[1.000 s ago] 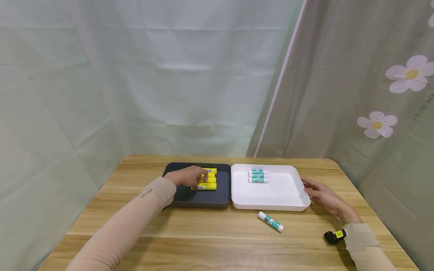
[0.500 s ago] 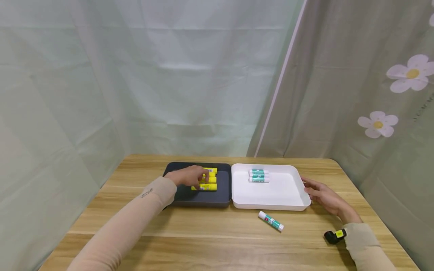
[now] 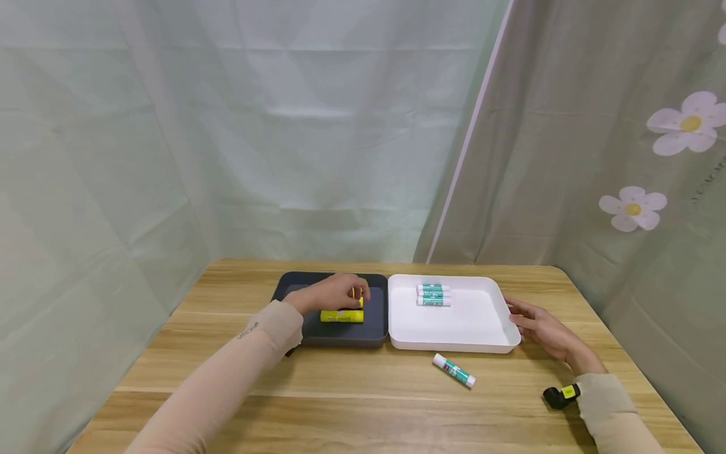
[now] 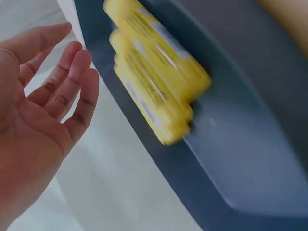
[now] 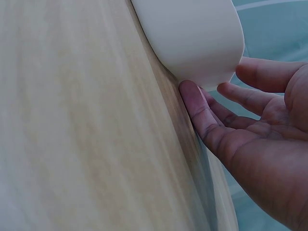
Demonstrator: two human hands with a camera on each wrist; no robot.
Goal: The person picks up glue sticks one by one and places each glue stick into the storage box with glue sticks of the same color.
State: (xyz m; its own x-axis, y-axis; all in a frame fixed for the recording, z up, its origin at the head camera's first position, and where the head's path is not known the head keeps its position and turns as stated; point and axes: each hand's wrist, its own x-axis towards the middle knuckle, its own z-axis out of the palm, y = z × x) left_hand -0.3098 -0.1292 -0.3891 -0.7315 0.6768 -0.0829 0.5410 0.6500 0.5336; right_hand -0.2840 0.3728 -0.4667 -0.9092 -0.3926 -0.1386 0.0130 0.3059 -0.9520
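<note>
My left hand hovers over the dark tray, its fingers loosely bent with nothing between them. Below it lie several yellow glue sticks side by side; in the head view the hand hides most of them, while the nearest yellow stick shows plainly. At the white tray's right end, the fingers of my right hand touch the outer wall, relaxed and not gripping. Inside that tray sit green-and-white glue sticks in a neat row.
One green-and-white glue stick lies slanted on the wooden table, in front of the white tray. Both trays stand side by side. A pale curtain hangs behind the table's back edge. A small black camera is strapped at the right wrist.
My left hand has lifted off the yellow glue sticks and shifted a little right and away from me. The right hand has stayed at the white tray.
</note>
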